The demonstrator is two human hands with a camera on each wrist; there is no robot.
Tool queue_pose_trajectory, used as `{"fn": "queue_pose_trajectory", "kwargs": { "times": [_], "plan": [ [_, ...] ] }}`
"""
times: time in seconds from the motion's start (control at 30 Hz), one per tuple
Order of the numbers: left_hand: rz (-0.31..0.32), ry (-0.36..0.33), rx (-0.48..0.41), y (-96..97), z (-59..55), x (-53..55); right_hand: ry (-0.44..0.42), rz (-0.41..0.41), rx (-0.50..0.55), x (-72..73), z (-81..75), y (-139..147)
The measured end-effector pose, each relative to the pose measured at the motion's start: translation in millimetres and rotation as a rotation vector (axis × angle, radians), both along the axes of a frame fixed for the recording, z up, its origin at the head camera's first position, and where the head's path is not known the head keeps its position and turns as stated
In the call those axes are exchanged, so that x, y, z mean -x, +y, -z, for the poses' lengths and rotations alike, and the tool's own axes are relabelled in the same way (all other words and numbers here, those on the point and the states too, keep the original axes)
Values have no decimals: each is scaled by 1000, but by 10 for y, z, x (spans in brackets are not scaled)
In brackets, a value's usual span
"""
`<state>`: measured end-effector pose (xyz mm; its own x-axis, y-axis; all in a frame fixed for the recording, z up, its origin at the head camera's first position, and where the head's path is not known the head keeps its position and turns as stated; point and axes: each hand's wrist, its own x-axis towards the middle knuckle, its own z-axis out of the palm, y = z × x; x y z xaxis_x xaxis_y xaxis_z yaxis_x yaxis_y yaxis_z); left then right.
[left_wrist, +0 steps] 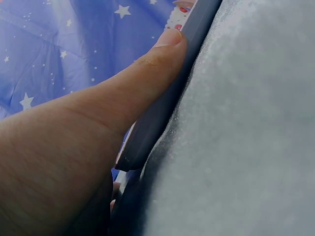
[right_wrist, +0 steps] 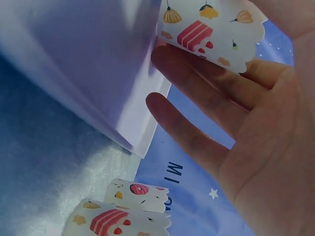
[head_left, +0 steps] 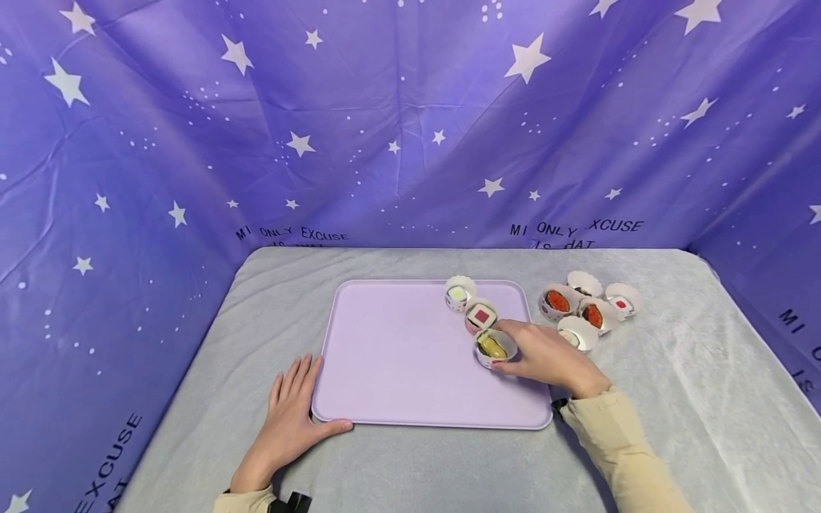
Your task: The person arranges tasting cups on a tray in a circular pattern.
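Between thumb and fingers, my right hand (head_left: 545,354) holds a scalloped paper cup (head_left: 492,349) over the right part of a pale purple tray (head_left: 398,356). A yellow-topped piece that looks like sushi sits in the cup. In the right wrist view, cake and flower prints cover the cup's side (right_wrist: 206,29), and the lower fingers stretch out beside it. My left hand (head_left: 291,420) rests at the tray's front left corner, fingers extended along the left side. Its thumb (left_wrist: 147,66) lies along the front edge in the left wrist view.
On the tray, just behind the held cup, stand a cup with a pink-centred square piece (head_left: 481,317) and one with a green-centred piece (head_left: 458,298). Several filled paper cups (head_left: 595,315) cluster right of the tray on the grey cloth (head_left: 693,370). A starry purple curtain (head_left: 398,142) hangs behind.
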<state>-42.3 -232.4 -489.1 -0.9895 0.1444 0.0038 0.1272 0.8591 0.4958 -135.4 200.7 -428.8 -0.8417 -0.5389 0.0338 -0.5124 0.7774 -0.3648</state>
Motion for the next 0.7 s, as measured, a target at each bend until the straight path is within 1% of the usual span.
{"fn": "queue_pose_trajectory", "kwargs": {
  "times": [0.17,0.33,0.57,0.7],
  "plan": [
    [4,20,-9,5,-3,-9,-20,23,2,1,32,-9],
    [8,41,-10,8,7,-15,-16,50,-9,14,38,-27],
    [5,10,-3,3,3,-3,-21,55,-24,36,26,-48],
    [9,10,-7,6,-1,2,-23,49,-24,29,10,-47]
  ]
}}
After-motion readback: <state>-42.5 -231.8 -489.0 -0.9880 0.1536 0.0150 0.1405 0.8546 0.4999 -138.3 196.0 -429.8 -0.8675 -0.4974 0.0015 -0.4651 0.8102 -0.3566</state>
